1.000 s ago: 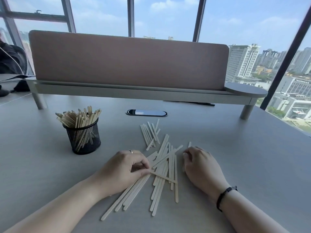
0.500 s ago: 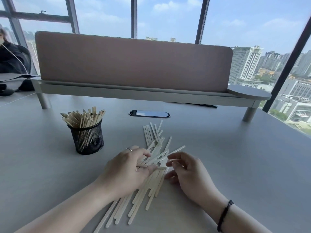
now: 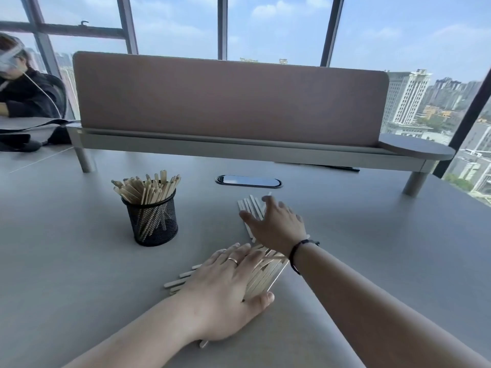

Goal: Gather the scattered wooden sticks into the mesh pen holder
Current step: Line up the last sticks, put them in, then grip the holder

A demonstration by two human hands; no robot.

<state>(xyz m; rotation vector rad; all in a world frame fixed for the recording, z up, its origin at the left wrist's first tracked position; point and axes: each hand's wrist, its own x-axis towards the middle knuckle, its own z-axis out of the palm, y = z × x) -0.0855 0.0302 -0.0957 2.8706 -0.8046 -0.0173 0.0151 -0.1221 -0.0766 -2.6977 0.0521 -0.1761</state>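
Observation:
A black mesh pen holder [image 3: 153, 221] stands left of centre on the grey table, packed with upright wooden sticks [image 3: 148, 189]. My left hand [image 3: 225, 290] lies flat, fingers spread, pressing down on a pile of wooden sticks [image 3: 265, 274] whose ends poke out on both sides. My right hand [image 3: 276, 224] reaches farther out with fingers apart, hovering over or touching a smaller group of sticks [image 3: 248, 205]; whether it touches them is unclear. A black band sits on my right wrist.
A padded divider panel on a raised shelf [image 3: 231, 102] crosses the back of the table [image 3: 79, 274]. An oval cable port [image 3: 248, 181] lies just beyond the sticks. Another person [image 3: 24, 88] sits at the far left, with dark items beside them.
My right hand left the main pile and stretched forward to the far sticks. My left hand flattened onto the main pile, which is now bunched tighter. The camera moved closer.

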